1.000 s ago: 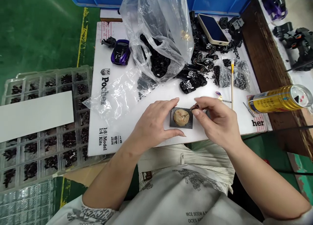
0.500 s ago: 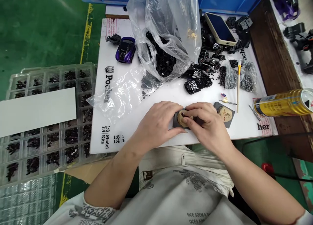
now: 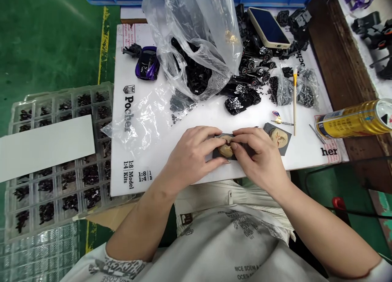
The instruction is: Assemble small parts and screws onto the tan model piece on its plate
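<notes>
A dark grey block [image 3: 217,152] bearing a round tan putty-like pad [image 3: 226,150] lies on the white board between my hands. My left hand [image 3: 194,156] spans its left side, thumb at the near edge and a finger at the far edge, with another finger on the pad. Thumb and fingertips of my right hand [image 3: 259,155] are pinched together over the pad's right side, at a tiny dark part [image 3: 227,142] mostly hidden by the fingers. A second grey block with a tan pad [image 3: 278,138], marked with reddish lines, lies beyond my right hand.
A wooden brush [image 3: 295,106], a yellow can [image 3: 352,119] and a small bag of black bits [image 3: 306,92] are on the right. Behind stand a big clear bag [image 3: 199,65], black car chassis [image 3: 243,101], a phone [image 3: 269,27] and a purple car [image 3: 147,63]. Left is a compartment tray [image 3: 73,163].
The camera view has shifted slightly. My left finger has come in onto the tan pad, and my right fingertips have drawn back a little to its right side.
</notes>
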`<action>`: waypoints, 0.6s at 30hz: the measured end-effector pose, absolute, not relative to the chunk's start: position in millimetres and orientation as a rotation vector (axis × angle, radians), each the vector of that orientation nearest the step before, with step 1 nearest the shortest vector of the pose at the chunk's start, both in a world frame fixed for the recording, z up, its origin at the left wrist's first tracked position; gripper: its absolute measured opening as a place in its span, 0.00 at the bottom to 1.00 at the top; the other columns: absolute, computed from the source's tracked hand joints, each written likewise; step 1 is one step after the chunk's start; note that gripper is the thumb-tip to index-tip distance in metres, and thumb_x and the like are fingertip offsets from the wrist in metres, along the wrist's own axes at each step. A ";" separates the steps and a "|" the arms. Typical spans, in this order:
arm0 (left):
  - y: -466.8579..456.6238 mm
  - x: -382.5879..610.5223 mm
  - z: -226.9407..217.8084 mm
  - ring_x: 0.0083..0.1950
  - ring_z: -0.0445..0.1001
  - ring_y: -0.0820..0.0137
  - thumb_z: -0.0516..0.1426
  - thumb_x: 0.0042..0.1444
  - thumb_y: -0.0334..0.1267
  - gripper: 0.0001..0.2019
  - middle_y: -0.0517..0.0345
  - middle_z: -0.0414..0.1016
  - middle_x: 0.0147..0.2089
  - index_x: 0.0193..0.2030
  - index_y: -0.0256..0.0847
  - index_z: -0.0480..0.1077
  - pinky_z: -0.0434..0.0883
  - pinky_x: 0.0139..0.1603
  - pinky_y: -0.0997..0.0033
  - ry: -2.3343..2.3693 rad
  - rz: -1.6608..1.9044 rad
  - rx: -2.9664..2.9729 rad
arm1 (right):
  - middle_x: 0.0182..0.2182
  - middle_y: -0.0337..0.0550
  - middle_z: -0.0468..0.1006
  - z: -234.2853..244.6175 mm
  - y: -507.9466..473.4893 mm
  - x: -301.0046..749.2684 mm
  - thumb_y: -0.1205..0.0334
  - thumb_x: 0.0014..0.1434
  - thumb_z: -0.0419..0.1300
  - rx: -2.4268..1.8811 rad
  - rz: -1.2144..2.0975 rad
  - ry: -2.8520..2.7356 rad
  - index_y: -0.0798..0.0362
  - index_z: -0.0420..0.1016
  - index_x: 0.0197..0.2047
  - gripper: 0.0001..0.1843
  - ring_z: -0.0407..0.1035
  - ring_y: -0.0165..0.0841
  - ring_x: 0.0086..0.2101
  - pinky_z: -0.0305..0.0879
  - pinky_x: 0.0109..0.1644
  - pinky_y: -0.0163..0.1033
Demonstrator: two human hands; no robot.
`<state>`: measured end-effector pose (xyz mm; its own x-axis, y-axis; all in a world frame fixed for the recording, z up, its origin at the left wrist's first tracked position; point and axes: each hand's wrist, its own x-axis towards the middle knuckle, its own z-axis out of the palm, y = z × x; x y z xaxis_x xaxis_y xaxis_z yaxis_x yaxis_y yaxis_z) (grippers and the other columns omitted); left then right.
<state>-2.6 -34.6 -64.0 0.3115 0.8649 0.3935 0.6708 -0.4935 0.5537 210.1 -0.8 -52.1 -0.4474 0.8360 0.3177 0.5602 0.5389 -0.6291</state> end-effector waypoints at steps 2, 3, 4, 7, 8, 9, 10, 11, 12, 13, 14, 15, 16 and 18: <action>-34.5 -2.3 -63.7 0.59 0.77 0.55 0.65 0.64 0.42 0.14 0.46 0.79 0.58 0.54 0.40 0.77 0.73 0.63 0.50 1.388 0.971 2.294 | 0.46 0.46 0.83 -50.9 -0.1 207.8 0.68 0.67 0.61 -1.139 0.576 -2.175 0.49 0.80 0.44 0.07 0.77 0.42 0.47 0.72 0.52 0.53; -34.5 -2.2 -63.4 0.59 0.77 0.55 0.66 0.64 0.42 0.15 0.46 0.79 0.58 0.55 0.40 0.77 0.73 0.63 0.50 1.386 0.969 2.292 | 0.45 0.46 0.83 -50.3 0.0 207.3 0.68 0.66 0.61 -1.141 0.566 -2.187 0.49 0.80 0.44 0.08 0.77 0.42 0.47 0.72 0.52 0.53; -34.5 -2.1 -63.0 0.59 0.77 0.56 0.65 0.64 0.41 0.15 0.46 0.79 0.58 0.56 0.40 0.77 0.73 0.63 0.50 1.382 0.969 2.291 | 0.46 0.46 0.82 -49.8 -0.1 207.2 0.68 0.66 0.61 -1.139 0.553 -2.200 0.49 0.80 0.44 0.08 0.77 0.42 0.47 0.72 0.52 0.53; -34.3 -2.3 -62.0 0.59 0.77 0.56 0.65 0.65 0.42 0.16 0.47 0.78 0.58 0.57 0.42 0.76 0.74 0.63 0.49 1.381 0.957 2.289 | 0.50 0.48 0.81 -50.4 -2.3 209.6 0.68 0.67 0.60 -1.095 0.510 -2.218 0.49 0.80 0.48 0.10 0.76 0.43 0.50 0.73 0.54 0.54; -34.2 -2.4 -61.9 0.59 0.77 0.56 0.65 0.66 0.43 0.16 0.47 0.78 0.59 0.57 0.42 0.76 0.74 0.63 0.49 1.382 0.953 2.293 | 0.51 0.49 0.81 -51.4 -3.5 211.2 0.69 0.67 0.60 -1.060 0.491 -2.220 0.49 0.79 0.50 0.11 0.75 0.43 0.51 0.73 0.55 0.54; -34.1 -2.4 -61.8 0.59 0.77 0.56 0.65 0.66 0.43 0.15 0.47 0.78 0.59 0.57 0.42 0.77 0.74 0.63 0.49 1.382 0.949 2.297 | 0.52 0.50 0.80 -52.7 -4.8 212.9 0.70 0.68 0.59 -1.017 0.470 -2.229 0.49 0.78 0.53 0.13 0.75 0.43 0.52 0.73 0.56 0.54; -34.0 -2.5 -61.7 0.59 0.77 0.56 0.65 0.66 0.43 0.15 0.47 0.78 0.59 0.56 0.42 0.77 0.74 0.63 0.49 1.381 0.946 2.302 | 0.53 0.51 0.79 -54.3 -6.2 214.8 0.70 0.68 0.58 -0.972 0.446 -2.246 0.49 0.77 0.55 0.15 0.74 0.44 0.53 0.73 0.56 0.55; -34.0 -2.5 -61.6 0.59 0.77 0.56 0.65 0.65 0.43 0.15 0.47 0.79 0.59 0.56 0.42 0.77 0.74 0.63 0.49 1.381 0.944 2.305 | 0.53 0.51 0.79 -56.1 -7.5 216.7 0.71 0.68 0.58 -0.931 0.419 -2.271 0.49 0.76 0.56 0.17 0.73 0.45 0.54 0.73 0.57 0.57; -34.1 -2.5 -61.5 0.59 0.77 0.55 0.65 0.65 0.43 0.14 0.47 0.78 0.59 0.55 0.42 0.77 0.74 0.63 0.49 1.382 0.943 2.305 | 0.54 0.52 0.78 -57.8 -8.5 218.3 0.72 0.67 0.58 -0.901 0.390 -2.299 0.48 0.75 0.58 0.18 0.72 0.46 0.55 0.72 0.58 0.59; -34.3 -2.5 -61.4 0.60 0.77 0.55 0.65 0.65 0.42 0.14 0.46 0.78 0.59 0.55 0.42 0.77 0.74 0.63 0.48 1.386 0.939 2.299 | 0.55 0.53 0.77 -59.3 -9.4 219.7 0.72 0.67 0.58 -0.881 0.363 -2.322 0.48 0.74 0.59 0.20 0.71 0.48 0.56 0.71 0.59 0.61; -34.5 -2.5 -61.3 0.61 0.76 0.54 0.64 0.66 0.42 0.14 0.46 0.78 0.60 0.55 0.42 0.77 0.74 0.64 0.47 1.389 0.938 2.295 | 0.56 0.54 0.76 -60.5 -10.0 220.7 0.72 0.67 0.58 -0.870 0.338 -2.336 0.48 0.73 0.60 0.21 0.70 0.49 0.57 0.71 0.60 0.62; -34.8 -2.6 -61.3 0.62 0.76 0.54 0.64 0.66 0.42 0.14 0.45 0.78 0.61 0.55 0.42 0.77 0.74 0.64 0.47 1.389 0.935 2.294 | 0.57 0.54 0.75 -61.3 -10.4 221.2 0.72 0.66 0.58 -0.864 0.317 -2.345 0.48 0.72 0.61 0.22 0.70 0.50 0.58 0.70 0.61 0.64; -35.0 -2.7 -61.4 0.63 0.75 0.54 0.64 0.66 0.42 0.14 0.45 0.77 0.62 0.56 0.42 0.76 0.73 0.65 0.47 1.385 0.932 2.298 | 0.58 0.55 0.75 -61.5 -10.6 221.3 0.72 0.66 0.58 -0.862 0.299 -2.353 0.48 0.71 0.62 0.22 0.69 0.51 0.59 0.70 0.61 0.64; -35.3 -3.1 -62.4 0.63 0.75 0.54 0.64 0.66 0.42 0.16 0.44 0.77 0.62 0.58 0.40 0.75 0.73 0.66 0.47 1.374 0.941 2.316 | 0.58 0.57 0.74 -59.9 -11.2 220.9 0.73 0.65 0.58 -0.838 0.270 -2.355 0.49 0.71 0.61 0.22 0.69 0.51 0.59 0.71 0.60 0.64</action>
